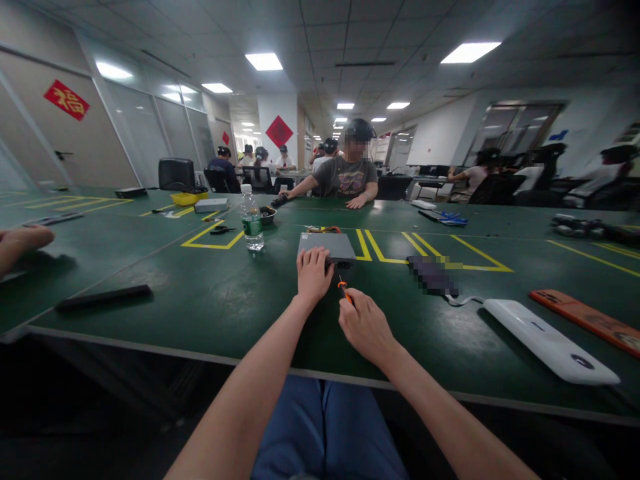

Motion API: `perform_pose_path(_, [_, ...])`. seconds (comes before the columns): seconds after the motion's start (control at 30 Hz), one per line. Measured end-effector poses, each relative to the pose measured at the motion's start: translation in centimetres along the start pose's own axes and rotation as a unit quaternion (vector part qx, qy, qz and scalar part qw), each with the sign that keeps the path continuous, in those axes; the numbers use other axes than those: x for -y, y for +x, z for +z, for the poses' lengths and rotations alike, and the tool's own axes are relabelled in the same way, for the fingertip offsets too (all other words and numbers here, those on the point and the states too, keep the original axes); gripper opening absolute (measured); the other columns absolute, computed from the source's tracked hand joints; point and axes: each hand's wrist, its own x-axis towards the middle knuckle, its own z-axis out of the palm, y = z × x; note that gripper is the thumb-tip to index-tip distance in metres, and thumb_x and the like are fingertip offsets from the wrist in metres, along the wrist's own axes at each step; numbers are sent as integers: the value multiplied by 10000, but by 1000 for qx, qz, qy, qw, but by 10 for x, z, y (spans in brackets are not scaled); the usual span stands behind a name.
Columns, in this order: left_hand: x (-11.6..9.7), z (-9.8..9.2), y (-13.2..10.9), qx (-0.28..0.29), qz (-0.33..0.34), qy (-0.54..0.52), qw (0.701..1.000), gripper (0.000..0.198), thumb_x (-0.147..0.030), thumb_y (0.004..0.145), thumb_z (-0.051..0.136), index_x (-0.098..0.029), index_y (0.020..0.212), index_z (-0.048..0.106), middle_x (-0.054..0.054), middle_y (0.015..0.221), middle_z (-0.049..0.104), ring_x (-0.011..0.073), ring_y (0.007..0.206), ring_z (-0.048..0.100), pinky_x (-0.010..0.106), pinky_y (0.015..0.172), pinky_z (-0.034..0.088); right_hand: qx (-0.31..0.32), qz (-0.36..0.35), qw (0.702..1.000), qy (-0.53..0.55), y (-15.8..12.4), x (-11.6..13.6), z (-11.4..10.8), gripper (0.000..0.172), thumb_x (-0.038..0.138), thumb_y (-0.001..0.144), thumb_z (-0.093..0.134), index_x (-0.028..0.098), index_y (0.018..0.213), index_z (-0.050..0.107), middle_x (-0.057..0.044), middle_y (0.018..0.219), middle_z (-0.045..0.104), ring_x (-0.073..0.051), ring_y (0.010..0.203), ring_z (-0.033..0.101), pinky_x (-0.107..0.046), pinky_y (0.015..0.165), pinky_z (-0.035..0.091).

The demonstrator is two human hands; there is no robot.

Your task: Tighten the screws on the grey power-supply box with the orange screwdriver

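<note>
A grey metal power supply (334, 246) lies on the green table, coloured wires behind it and a dark socket in its near side. My left hand (314, 270) grips its near left part, fingers over the top and thumb at the near side. In my right hand (367, 325) is a screwdriver (343, 287) with an orange and black handle, held in closed fingers. Its shaft points up and away toward the near face of the power supply, close to my left thumb. Whether the tip touches is too small to tell.
Left of the power supply stands a water bottle (253, 220), with a small bowl (268, 215) behind. A white power bank (547, 340) and an orange phone (590, 319) lie right. A black bar (103, 298) lies left. Across the table sits a person (345, 175); another's hand (27, 240) enters left.
</note>
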Motion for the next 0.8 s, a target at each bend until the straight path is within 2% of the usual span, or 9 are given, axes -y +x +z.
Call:
perform_pose_path(0.13, [-1, -1, 0, 5, 0, -3, 1000, 281, -277, 823, 442, -249, 1098, 495, 14, 1223, 519, 190, 1192, 394, 399, 1085, 185, -19, 19, 999, -40, -2, -5, -1, 178, 216, 827, 501, 188, 1003, 504, -107, 991, 545, -151, 795, 523, -265, 725, 421])
perform_pose_path(0.23, [-1, -2, 0, 12, -2, -5, 1000, 292, -266, 824, 435, -247, 1109, 495, 22, 1223, 519, 191, 1202, 387, 408, 1086, 182, -6, 40, 998, -44, -1, -5, -6, 144, 276, 838, 495, 203, 959, 523, -70, 885, 563, -139, 721, 518, -274, 703, 413])
perform_pose_path(0.33, [-1, -3, 0, 14, -1, -3, 1000, 310, -253, 819, 433, -245, 1124, 490, 30, 1230, 515, 199, 1200, 391, 421, 1083, 183, -1, 56, 998, -12, 2, -2, -8, 174, 279, 837, 468, 157, 947, 524, -128, 974, 543, -183, 832, 528, -319, 739, 419])
perform_pose_path(0.4, [-1, -4, 0, 12, 3, -4, 1000, 318, -246, 816, 431, -244, 1130, 485, 31, 1234, 513, 199, 1195, 397, 421, 1082, 187, -17, 44, 999, 15, 4, -1, -8, 193, 234, 818, 463, 123, 967, 514, -189, 1082, 495, -235, 981, 496, -366, 793, 418])
perform_pose_path(0.47, [-1, -4, 0, 11, 6, -6, 1000, 324, -242, 813, 436, -246, 1133, 482, 29, 1232, 516, 196, 1194, 399, 415, 1084, 189, -31, 18, 999, 33, 4, -1, -6, 191, 173, 804, 457, 129, 984, 507, -192, 1104, 490, -249, 1052, 466, -387, 820, 416])
perform_pose_path(0.57, [-1, -5, 0, 11, 3, -7, 1000, 328, -231, 807, 442, -248, 1132, 483, 28, 1233, 517, 194, 1198, 396, 416, 1087, 185, -32, -10, 999, 28, 2, -4, -5, 233, 125, 814, 456, 194, 1030, 510, -135, 1094, 537, -214, 1037, 488, -361, 828, 421])
perform_pose_path(0.63, [-1, -4, 0, 11, 1, -7, 1000, 328, -227, 806, 439, -247, 1131, 484, 27, 1233, 517, 193, 1202, 392, 415, 1089, 181, -34, -9, 999, 12, 1, -5, -6, 223, 158, 828, 481, 226, 1036, 522, -110, 1101, 554, -187, 980, 522, -332, 825, 423])
perform_pose_path(0.8, [-1, -3, -1, 11, 3, -10, 1000, 332, -227, 802, 440, -247, 1131, 480, 24, 1237, 513, 189, 1204, 390, 412, 1093, 175, -35, 28, 999, -9, 2, -5, -7, 152, 281, 834, 514, 200, 957, 550, -102, 987, 582, -165, 859, 547, -317, 802, 426])
